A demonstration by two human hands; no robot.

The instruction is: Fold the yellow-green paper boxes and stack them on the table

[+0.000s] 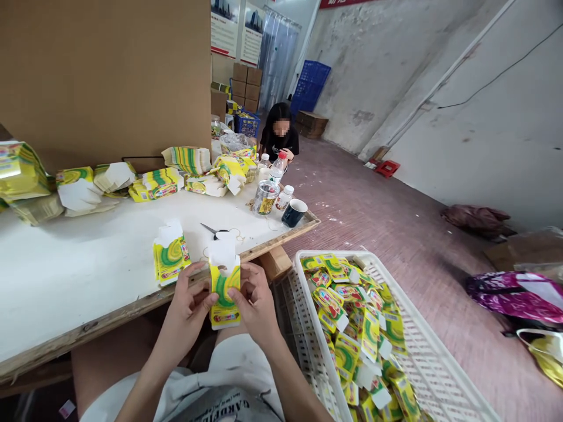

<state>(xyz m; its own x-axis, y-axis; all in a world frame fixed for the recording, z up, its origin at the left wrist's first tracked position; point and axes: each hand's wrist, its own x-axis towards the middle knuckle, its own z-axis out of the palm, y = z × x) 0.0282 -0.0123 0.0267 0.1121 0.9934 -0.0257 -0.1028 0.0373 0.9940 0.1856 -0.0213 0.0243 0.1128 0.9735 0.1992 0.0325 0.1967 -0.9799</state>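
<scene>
A yellow and green cardboard box [225, 290] with a raised white flap is held upright between both hands, over my lap at the table's edge. My left hand [191, 302] pinches its left side with thumb and fingers. On the opposite side my right hand [254, 296] grips it, the thumb pressed across the printed front. Just left of my hands, a small pile of flat yellow cartons [170, 255] lies on the white table [109, 252]. Black scissors [214, 230] rest behind the held box, partly covered by its flap.
A white plastic crate [373, 261] of folded yellow boxes [347, 351] stands at my right. Carton bundles [160, 183] line the table's back. A dark mug [294, 213], clear jar [265, 197] and bottles [277, 167] crowd the far corner. Another person [279, 138] sits beyond.
</scene>
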